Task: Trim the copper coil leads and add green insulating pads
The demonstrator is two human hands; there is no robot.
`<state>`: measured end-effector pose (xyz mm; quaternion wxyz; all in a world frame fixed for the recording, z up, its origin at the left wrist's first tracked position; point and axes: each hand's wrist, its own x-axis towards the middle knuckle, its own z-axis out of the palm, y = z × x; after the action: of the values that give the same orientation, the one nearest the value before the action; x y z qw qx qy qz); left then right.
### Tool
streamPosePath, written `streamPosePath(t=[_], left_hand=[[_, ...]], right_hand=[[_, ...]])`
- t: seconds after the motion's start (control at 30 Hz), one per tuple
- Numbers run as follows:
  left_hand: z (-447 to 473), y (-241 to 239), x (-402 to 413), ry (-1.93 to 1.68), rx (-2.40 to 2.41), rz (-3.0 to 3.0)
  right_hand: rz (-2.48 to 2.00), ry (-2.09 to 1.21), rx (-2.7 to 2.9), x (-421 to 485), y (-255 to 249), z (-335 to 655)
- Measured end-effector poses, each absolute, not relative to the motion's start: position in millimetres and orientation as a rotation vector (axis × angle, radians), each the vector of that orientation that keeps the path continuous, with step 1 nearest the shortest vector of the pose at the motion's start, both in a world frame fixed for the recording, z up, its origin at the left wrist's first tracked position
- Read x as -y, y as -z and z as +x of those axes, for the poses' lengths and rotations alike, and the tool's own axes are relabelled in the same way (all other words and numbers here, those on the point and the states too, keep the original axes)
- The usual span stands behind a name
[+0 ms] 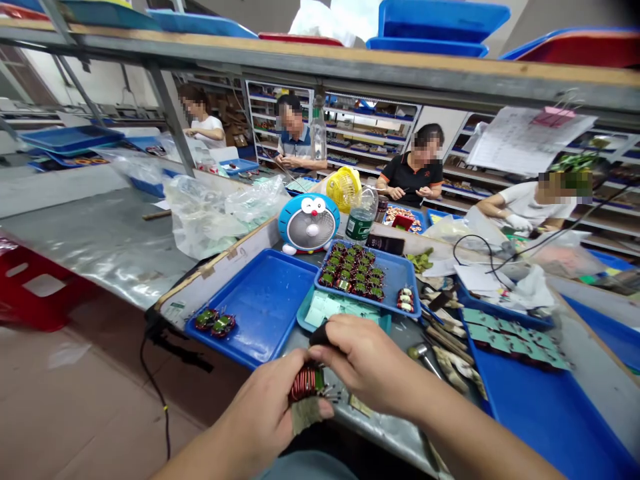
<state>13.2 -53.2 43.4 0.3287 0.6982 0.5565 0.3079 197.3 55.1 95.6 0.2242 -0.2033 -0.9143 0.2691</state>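
My left hand (265, 417) grips a copper-red wound coil (305, 383) with thin metal leads sticking out, and a grey cloth strip (306, 415) lies under it. Just above, my right hand (365, 363) closes on a small black tool (320, 333), whose tip is hidden by my fingers and close to the coil. Beyond my hands, a blue tray (255, 307) holds a pair of finished coil parts (215, 323). A second blue tray (395, 273) holds several rows of similar parts.
A teal tray (340, 310) and scattered tools (447, 337) lie nearby. A blue tray of green boards (515, 340) sits right. A blue cartoon fan (309, 223), water bottle (361, 213) and plastic bags (210, 217) stand ahead. Several co-workers (413, 177) sit beyond, under an overhead shelf (320, 60).
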Motion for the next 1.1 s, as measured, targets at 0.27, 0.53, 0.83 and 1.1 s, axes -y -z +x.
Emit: streamPosePath(t=[0.27, 0.53, 0.83, 1.1], left_hand=[[16.0, -48.7, 52.3, -0.894, -1.344, 1.733], [5.8, -41.3, 54.4, -1.218, -0.997, 1.214], [5.2, -27.2, 57.3, -1.3, -0.892, 1.069], [11.0, -27.0, 59.7, -1.299, -1.051, 1.072]], right_hand=[[-0.339, -0.413, 2.645, -56.6, -105.7, 185.0], [-0.503, -1.078, 2.348, -78.9, -114.7, 200.2], [-0.564, -1.096, 2.276, -56.6, -74.1, 194.8], [-0.502, -0.648, 2.355, -49.7, -76.1, 187.8]])
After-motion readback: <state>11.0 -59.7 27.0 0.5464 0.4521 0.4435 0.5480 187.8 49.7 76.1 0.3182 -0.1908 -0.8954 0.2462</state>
